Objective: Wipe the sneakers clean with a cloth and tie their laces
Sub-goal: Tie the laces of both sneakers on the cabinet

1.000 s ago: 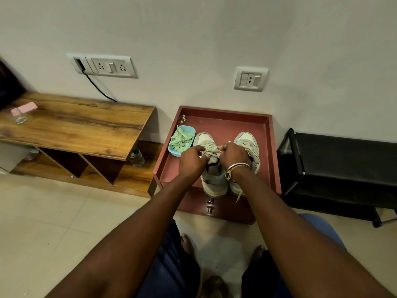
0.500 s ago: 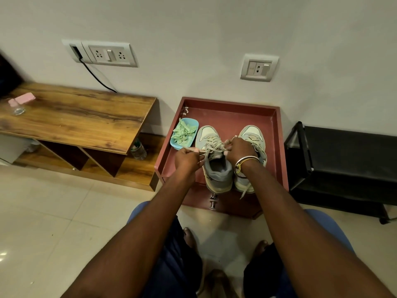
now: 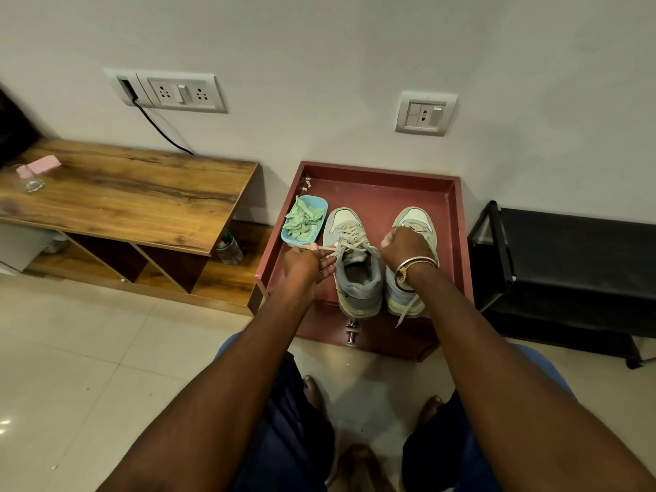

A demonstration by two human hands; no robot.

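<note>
Two pale blue and cream sneakers stand side by side, toes toward the wall, on a red tray-topped stand (image 3: 458, 243). My left hand (image 3: 305, 264) pinches one lace end of the left sneaker (image 3: 355, 264) and holds it out to the left. My right hand (image 3: 403, 248) grips the other lace end, pulled to the right, and it covers the middle of the right sneaker (image 3: 413, 221). The laces (image 3: 349, 239) stretch taut across the left sneaker's tongue. A crumpled green cloth (image 3: 303, 221) lies in a blue bowl (image 3: 284, 236) at the tray's left.
A low wooden bench (image 3: 142, 197) with open shelves stands to the left, with a small bottle (image 3: 30, 179) on top and a water bottle (image 3: 229, 248) below. A black rack (image 3: 568, 264) stands to the right. A small dumbbell (image 3: 352, 330) lies at the tray's front. My knees and feet are below.
My hands have drawn apart from the middle of the left sneaker, pulling the lace ends outward to either side. The camera view has shifted slightly.
</note>
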